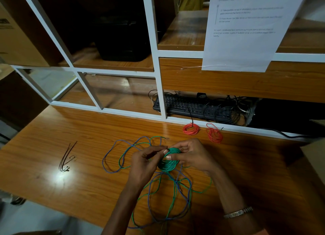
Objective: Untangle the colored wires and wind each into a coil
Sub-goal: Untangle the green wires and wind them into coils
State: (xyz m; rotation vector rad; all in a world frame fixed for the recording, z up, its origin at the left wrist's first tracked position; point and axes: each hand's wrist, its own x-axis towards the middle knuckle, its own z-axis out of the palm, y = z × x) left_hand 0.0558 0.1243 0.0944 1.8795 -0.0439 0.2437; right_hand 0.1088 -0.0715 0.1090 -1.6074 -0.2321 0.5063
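Two red coils (191,129) on wooden table (88,182); both hands (146,162) pinch green coil (169,160).

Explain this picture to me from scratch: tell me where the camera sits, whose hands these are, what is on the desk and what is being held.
There is no machine here. A person wears one wide-angle camera on the head, so you look down at that person's own two hands over a wooden desk.

The left hand and the right hand together grip a half-wound green wire coil. The rest of that green wire lies loose on the desk, tangled with a loose purple wire.

Two finished red wire coils lie near the back edge. A few thin black cable ties lie to the left. Behind, in the white-framed shelf unit, sits a black computer keyboard, and a printed paper sheet hangs above it.
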